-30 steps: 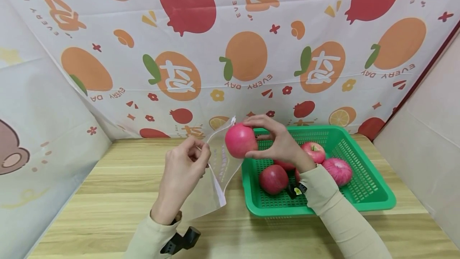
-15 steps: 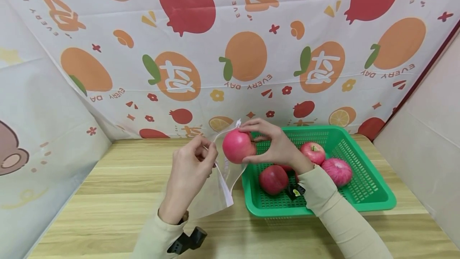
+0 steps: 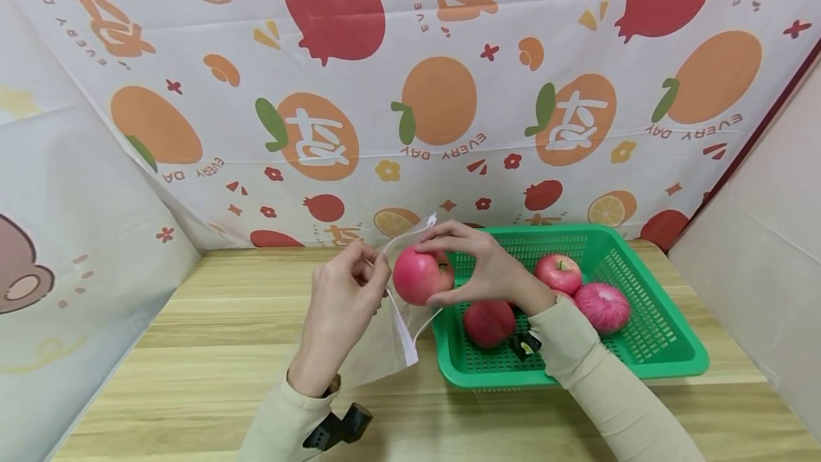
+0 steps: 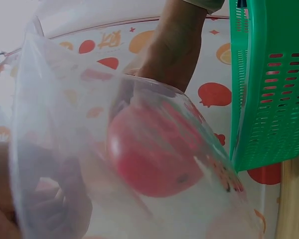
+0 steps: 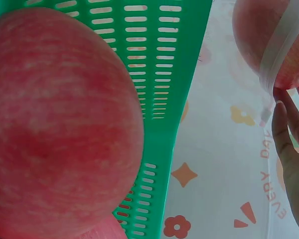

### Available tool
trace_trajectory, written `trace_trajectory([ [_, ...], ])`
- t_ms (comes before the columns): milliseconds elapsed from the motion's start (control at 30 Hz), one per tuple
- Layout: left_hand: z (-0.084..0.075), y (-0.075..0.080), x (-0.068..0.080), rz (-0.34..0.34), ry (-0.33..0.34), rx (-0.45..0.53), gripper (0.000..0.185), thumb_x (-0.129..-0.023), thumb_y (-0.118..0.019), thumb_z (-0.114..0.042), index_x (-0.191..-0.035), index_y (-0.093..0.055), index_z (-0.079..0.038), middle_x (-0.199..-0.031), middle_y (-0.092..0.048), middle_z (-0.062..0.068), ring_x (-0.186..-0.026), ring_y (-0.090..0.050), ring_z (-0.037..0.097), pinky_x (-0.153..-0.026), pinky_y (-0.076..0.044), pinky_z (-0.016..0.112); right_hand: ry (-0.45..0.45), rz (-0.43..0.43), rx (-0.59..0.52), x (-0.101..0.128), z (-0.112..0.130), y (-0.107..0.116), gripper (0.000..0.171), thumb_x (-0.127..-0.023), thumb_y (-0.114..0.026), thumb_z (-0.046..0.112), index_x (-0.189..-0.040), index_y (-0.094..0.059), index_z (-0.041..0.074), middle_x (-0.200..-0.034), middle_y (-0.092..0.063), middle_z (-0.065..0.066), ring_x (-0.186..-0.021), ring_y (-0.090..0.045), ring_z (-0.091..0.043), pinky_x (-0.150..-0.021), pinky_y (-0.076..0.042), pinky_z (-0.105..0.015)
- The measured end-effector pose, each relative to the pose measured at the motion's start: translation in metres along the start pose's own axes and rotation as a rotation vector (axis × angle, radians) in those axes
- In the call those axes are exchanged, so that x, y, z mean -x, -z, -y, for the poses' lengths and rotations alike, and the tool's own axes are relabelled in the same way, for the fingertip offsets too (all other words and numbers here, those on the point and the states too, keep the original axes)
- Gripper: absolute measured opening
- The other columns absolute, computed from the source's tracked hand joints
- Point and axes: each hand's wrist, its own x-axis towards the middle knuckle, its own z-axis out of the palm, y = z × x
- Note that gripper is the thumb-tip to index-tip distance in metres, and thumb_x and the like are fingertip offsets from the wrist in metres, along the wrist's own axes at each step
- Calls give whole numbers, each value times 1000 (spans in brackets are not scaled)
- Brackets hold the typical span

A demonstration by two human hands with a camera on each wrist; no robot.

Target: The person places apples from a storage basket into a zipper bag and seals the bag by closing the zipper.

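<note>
My left hand [image 3: 341, 309] pinches the edge of a clear zip bag [image 3: 375, 348] and keeps its mouth apart. My right hand [image 3: 490, 269] grips a red apple [image 3: 413, 278] between thumb and fingers, at the bag's mouth. In the left wrist view the apple [image 4: 154, 154] shows through the bag's film [image 4: 45, 114], stem dimple facing away from the hand. The right wrist view has the bag's white strip [image 5: 284, 40] crossing in front of the held apple [image 5: 249, 30]. Some left fingers are hidden behind the bag.
A green slotted basket [image 3: 689, 358] stands to the right, with several apples in it, among them a dark red apple [image 3: 489, 324] and a pink one in foam net [image 3: 603, 307]. The wooden table [image 3: 192, 376] meets a fruit-print cloth [image 3: 385, 91] behind.
My right hand has brought the apple slightly left and down to the bag's mouth, turning it so its stem shows. My left hand and the bag have shifted a little right.
</note>
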Motion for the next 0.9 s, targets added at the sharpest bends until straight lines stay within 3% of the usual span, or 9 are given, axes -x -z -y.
trace_trajectory([
  [400, -1, 1, -1, -13, -11, -9, 12, -96, -62, -5, -85, -66, -5, -54, -55, -1, -43, -52, 6, -40, -40, 22, 16, 96, 21, -3, -2, -8, 64, -71, -95, 23, -129, -69, 10, -132, -60, -9, -121, -57, -22, -88, -59, -30],
  [667, -1, 5, -1, -15, -15, -18, 15, -96, -61, -5, -82, -65, -6, -53, -55, -2, -42, -52, 3, -40, -39, 22, -48, 208, 131, -8, 6, -9, 67, -71, -94, 38, -131, -70, 18, -134, -60, -2, -120, -57, -15, -89, -56, -23],
  [900, 0, 7, -1, -4, -34, -4, 16, -97, -60, -4, -81, -64, -6, -53, -56, -3, -41, -51, 2, -39, -38, 22, 3, 210, 189, -17, 13, -5, 64, -73, -92, 40, -129, -71, 18, -132, -62, -2, -117, -58, -13, -91, -55, -24],
])
